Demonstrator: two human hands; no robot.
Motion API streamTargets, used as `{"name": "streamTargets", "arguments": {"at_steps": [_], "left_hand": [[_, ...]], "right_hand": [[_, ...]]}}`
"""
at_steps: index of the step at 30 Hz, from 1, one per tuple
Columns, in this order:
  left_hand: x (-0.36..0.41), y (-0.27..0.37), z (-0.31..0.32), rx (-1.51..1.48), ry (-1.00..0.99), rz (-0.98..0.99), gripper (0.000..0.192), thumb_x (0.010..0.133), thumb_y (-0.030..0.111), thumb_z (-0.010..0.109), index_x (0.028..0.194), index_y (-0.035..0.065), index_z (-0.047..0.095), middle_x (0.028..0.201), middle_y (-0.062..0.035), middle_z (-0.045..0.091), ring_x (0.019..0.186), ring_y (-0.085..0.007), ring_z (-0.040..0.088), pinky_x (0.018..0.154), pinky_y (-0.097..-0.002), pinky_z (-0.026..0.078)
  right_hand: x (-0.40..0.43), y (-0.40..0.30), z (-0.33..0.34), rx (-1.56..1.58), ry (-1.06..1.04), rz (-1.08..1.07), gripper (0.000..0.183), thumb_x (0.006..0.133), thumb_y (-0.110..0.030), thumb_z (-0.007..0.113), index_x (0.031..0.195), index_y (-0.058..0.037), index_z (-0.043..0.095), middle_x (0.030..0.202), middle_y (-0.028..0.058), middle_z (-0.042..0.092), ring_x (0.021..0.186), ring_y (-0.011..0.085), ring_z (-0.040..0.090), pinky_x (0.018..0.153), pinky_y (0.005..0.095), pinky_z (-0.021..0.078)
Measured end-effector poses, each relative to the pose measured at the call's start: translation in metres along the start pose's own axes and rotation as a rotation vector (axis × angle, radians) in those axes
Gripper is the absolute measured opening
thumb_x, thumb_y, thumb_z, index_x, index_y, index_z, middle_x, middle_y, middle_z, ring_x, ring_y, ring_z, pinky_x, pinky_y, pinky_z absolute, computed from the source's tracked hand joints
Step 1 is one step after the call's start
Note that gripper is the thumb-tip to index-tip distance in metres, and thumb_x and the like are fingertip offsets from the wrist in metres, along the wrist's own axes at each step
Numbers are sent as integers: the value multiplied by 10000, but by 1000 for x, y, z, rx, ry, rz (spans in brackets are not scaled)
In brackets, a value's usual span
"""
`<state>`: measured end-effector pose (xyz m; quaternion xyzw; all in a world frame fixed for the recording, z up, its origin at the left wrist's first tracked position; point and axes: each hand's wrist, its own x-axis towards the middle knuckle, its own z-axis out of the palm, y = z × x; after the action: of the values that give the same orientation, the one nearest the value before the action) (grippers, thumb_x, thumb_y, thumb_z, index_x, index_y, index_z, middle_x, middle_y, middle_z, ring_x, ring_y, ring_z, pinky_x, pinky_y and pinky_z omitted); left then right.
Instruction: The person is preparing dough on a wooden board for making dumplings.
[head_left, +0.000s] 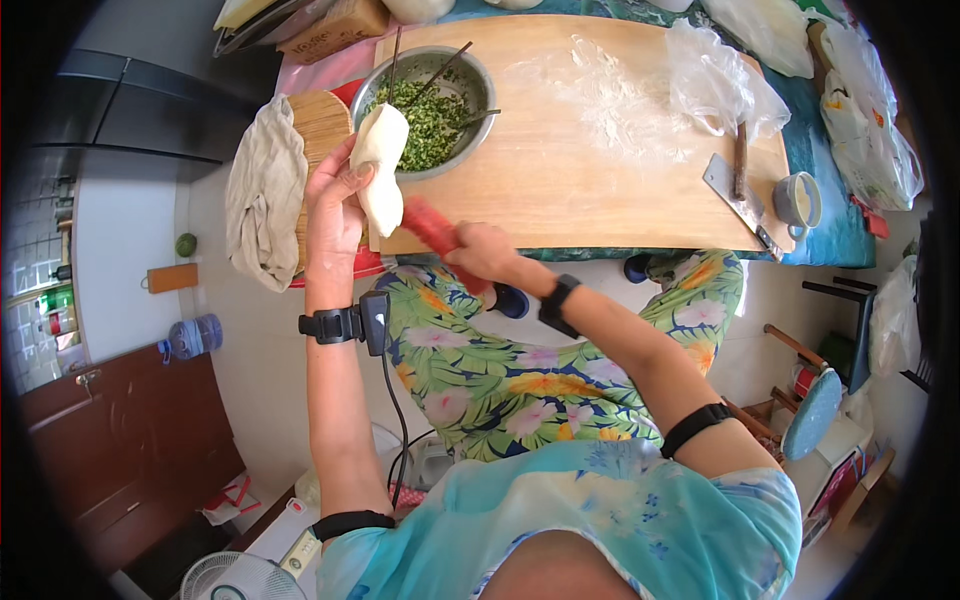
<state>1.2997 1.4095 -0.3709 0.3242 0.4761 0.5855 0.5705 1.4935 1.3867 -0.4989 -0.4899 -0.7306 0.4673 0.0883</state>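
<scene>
My left hand (337, 195) holds a long piece of pale dough (381, 169), pinched near its middle, over the near left rim of a metal bowl (487, 82). Chopped green filling (427, 135) lies in that bowl, and several thin sticks or utensil handles lean out of it. My right hand (484, 251) grips a red cloth (431, 229), blurred, just off the near edge of the wooden board (540, 202). The cloth's upper end comes close to the lower end of the dough; whether they touch I cannot tell. White flour (630, 112) is spread across the board's far right part.
Left of the bowl, a beige cloth (262, 195) lies over a round straw-coloured mat (319, 124). On the board's right are a metal dough scraper (731, 195), a wooden rolling pin (741, 161), a cup (796, 202) and a clear plastic bag (712, 82). A stool (811, 412) stands right.
</scene>
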Motion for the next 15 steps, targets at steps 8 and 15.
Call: {"name": "streamTargets", "arguments": {"at_steps": [8,15], "left_hand": [[-22,-2,-8,18,58,-16,560,733,-8,702,1242,-90,483,1094,-153,623,963,-208,621,859,-313,502],[0,-47,38,17,-39,-114,534,732,-17,697,1223,-86,496,1088,-142,625,956,-203,623,865,-302,500]], "right_hand": [[10,46,-64,-348,-27,127,304,730,-292,611,913,-60,682,887,190,682,835,343,663,773,439,514],[-43,114,-177,-408,360,305,200,774,-139,533,863,-8,655,880,230,673,851,340,672,765,447,517]]}}
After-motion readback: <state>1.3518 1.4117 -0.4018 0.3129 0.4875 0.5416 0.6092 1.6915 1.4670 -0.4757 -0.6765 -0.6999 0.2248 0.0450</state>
